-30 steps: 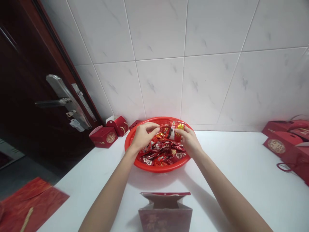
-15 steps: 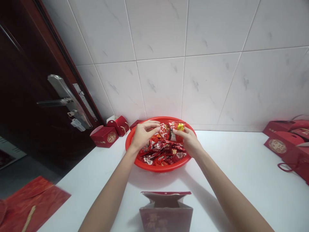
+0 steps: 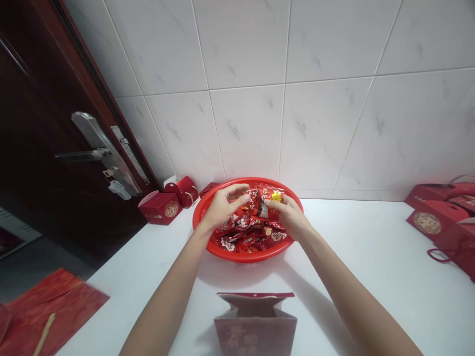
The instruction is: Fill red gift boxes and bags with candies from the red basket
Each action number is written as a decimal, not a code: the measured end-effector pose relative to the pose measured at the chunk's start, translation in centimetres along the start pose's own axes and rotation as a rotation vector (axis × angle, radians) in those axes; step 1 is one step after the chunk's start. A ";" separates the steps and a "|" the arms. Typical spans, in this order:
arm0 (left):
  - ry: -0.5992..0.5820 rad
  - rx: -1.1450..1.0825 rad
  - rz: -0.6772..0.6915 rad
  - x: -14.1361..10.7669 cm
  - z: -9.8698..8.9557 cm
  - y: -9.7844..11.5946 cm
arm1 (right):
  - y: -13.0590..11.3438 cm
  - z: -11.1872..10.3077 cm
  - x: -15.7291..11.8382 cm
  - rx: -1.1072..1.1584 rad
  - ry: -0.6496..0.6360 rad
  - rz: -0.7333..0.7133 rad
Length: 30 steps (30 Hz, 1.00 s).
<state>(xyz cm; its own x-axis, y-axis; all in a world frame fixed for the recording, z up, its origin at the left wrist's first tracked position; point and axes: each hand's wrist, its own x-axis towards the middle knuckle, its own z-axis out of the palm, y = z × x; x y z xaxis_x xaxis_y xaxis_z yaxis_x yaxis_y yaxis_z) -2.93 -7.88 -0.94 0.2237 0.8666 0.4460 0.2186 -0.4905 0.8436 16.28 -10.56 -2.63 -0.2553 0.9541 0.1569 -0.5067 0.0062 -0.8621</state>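
Head view: the right hand (image 3: 291, 216) pinches a red packet (image 3: 273, 211) over the basket (image 3: 248, 257); the left hand (image 3: 219, 208) half-curls just left, its hold unclear. The open bag (image 3: 256, 336) stands nearer the camera.

A glossy red packet (image 3: 272, 194) with bright yellow print is held up, between one and two o'clock within the round red basket (image 3: 248, 257). A red-and-white patterned packet (image 3: 253, 199) shows just beside it, near twelve o'clock.
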 end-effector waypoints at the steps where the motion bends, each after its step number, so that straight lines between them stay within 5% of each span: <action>1: -0.045 0.019 -0.001 0.0 0.0 0.1 | 0.0 0.0 0.0 -0.003 0.008 -0.002; 10: -0.241 0.038 -0.042 -0.3 -0.1 1.2 | 0.0 0.0 0.0 -0.018 0.055 -0.023; 20: -0.067 0.046 -0.016 0.0 -0.2 0.2 | 0.6 -0.6 0.4 -0.049 0.125 -0.119; 30: -0.091 0.036 -0.036 0.1 -0.2 -0.2 | 0.2 -0.5 0.1 -0.095 0.099 -0.069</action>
<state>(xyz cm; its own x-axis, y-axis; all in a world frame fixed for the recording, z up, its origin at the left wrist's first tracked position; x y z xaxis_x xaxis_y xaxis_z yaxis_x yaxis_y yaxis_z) -3.10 -7.73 -1.02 0.3005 0.8726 0.3851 0.2619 -0.4638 0.8463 16.57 -10.28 -3.07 -0.1383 0.9751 0.1731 -0.4387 0.0964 -0.8934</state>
